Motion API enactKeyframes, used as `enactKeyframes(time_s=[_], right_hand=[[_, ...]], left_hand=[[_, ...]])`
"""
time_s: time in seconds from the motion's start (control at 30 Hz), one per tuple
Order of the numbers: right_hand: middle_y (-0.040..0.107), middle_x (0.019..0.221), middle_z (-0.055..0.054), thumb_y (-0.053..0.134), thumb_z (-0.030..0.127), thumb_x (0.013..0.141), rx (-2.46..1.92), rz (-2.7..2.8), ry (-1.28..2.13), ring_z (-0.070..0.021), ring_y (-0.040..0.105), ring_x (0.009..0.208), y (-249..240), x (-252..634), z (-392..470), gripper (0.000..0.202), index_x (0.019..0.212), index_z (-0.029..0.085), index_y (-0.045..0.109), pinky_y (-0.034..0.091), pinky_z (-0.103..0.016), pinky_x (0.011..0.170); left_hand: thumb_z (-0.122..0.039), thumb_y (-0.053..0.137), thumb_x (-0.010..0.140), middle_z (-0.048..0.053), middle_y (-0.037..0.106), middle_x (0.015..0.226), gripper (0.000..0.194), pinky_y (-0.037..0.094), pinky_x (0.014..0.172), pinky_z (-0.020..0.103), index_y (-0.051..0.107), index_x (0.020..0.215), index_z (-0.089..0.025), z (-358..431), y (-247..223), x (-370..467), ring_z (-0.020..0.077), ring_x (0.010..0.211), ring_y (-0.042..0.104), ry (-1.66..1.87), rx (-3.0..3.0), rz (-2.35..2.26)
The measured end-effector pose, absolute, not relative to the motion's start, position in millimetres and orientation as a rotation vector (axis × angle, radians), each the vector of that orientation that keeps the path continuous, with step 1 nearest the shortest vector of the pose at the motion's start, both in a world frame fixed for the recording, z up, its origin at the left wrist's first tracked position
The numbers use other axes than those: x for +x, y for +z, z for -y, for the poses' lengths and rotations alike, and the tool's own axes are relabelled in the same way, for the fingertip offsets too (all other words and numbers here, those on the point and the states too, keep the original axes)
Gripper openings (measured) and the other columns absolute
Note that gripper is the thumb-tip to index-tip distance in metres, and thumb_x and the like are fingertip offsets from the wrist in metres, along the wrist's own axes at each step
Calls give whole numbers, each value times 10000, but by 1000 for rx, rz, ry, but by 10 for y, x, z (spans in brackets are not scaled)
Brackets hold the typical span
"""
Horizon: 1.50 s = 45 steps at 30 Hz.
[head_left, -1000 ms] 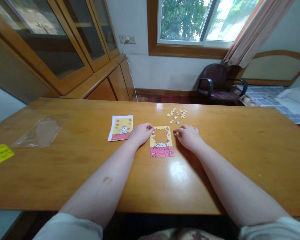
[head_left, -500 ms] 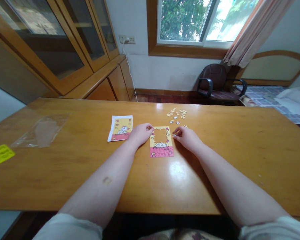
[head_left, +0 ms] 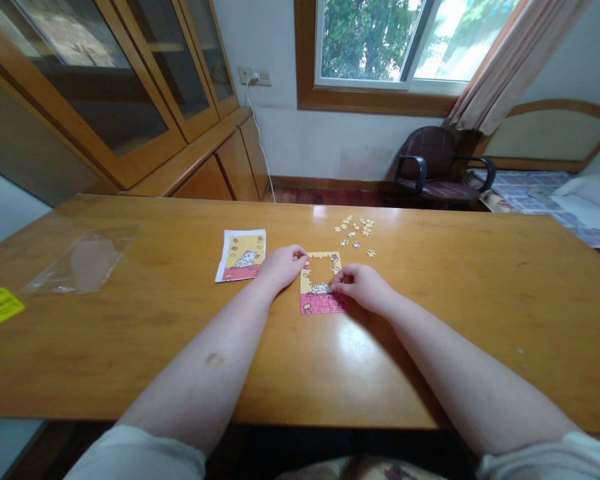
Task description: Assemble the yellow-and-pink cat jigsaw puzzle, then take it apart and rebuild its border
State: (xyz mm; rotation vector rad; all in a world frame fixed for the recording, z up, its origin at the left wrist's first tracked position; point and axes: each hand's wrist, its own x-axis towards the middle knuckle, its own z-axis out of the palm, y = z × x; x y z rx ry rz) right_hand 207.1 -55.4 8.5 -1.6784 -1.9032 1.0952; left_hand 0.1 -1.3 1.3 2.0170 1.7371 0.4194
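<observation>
The puzzle (head_left: pixel 321 303) lies on the bench (head_left: pixel 80 347), partly beneath the right grip (head_left: pixel 363 287) and beside the left grip (head_left: pixel 282 267), both bunched, hold unclear, where a sideways nudge could unseat joined pieces (head_left: pixel 329 309).

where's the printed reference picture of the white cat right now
In the head view, the white-bordered paper picture of a white cat lies flat on the glossy brown wooden table, left of the partly built puzzle, just beside the left hand.
</observation>
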Motion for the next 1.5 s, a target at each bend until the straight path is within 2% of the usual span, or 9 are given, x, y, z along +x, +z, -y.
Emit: enactKeyframes(time_s=[0.13, 0.27, 0.37, 0.47, 0.57, 0.67, 0.77, 1.1, 1.5], right_hand=[[703, 704, -14, 664, 244, 762, -1746, 1915, 1019, -131, 615, 631, 55, 2068, 547, 65, 748, 186, 691, 444, -238, 604], [716, 781, -27, 663, 325, 779, -1837, 2069, 719, -161, 631, 720, 83, 2081, 543, 126, 726, 212, 681, 438, -255, 640], [720, 868, -63, 582, 349, 849, -1834, 2251, 399, -191, 643, 812, 237, 2065, 614, 184, 788, 217, 695, 438, -282, 701], [716, 798, -104, 465, 383, 912, -1942, 2490, 234, -222, 661, 744, 439, 2000, 787, 307, 827, 204, 699, 437, -313, 668], [714, 792, -129, 444, 423, 912, -2038, 2641, 304, -244, 675, 721, 554, 1918, 988, 342, 973, 197, 693, 446, -315, 629], [717, 827, -144, 435, 495, 906, -1999, 2728, 310, -259, 688, 732, 549, 1873, 1104, 463, 1198, 185, 616, 468, -321, 619], [722, 839, -154, 442, 539, 893, -1995, 2767, 291, -288, 697, 761, 502, 1876, 1112, 558, 1311, 185, 544, 483, -333, 611], [731, 886, -146, 436, 571, 890, -2003, 2760, 272, -319, 701, 799, 413, 1907, 1035, 616, 1414, 247, 435, 498, -364, 630], [736, 911, -135, 433, 542, 904, -2002, 2763, 278, -320, 703, 822, 425, 1902, 1009, 595, 1428, 262, 410, 509, -374, 645]], left_hand=[[-395, 521, 816, 25, 704, 881, 256, 409, 650, 277, 702, 937, -262, 17, 18, 1, 204, 818, 619, 421, 2011, -1736], [-401, 515, 823, 22, 703, 890, 253, 421, 674, 284, 701, 932, -269, 21, 25, 3, 206, 822, 617, 418, 2009, -1740], [-397, 515, 824, 21, 701, 888, 253, 424, 682, 284, 703, 935, -269, 25, 31, 6, 205, 820, 616, 419, 2010, -1741], [-392, 517, 822, 25, 697, 872, 258, 417, 668, 281, 705, 939, -261, 27, 34, 10, 200, 806, 614, 418, 2011, -1733], [-388, 518, 822, 25, 696, 863, 258, 411, 661, 279, 705, 942, -257, 24, 30, 8, 196, 795, 613, 417, 2013, -1730], [-386, 520, 821, 24, 698, 866, 254, 409, 665, 277, 705, 940, -258, 18, 18, 1, 195, 798, 613, 422, 2020, -1728], [-391, 518, 820, 22, 701, 875, 251, 404, 663, 279, 702, 933, -264, 14, 6, -6, 197, 799, 613, 432, 2026, -1728], [-391, 517, 825, 30, 698, 881, 266, 409, 663, 283, 704, 954, -251, 14, 12, -3, 197, 796, 610, 419, 2019, -1721], [-384, 525, 828, 29, 699, 880, 256, 419, 669, 286, 703, 954, -251, 18, 15, 2, 200, 807, 619, 420, 2018, -1722]])
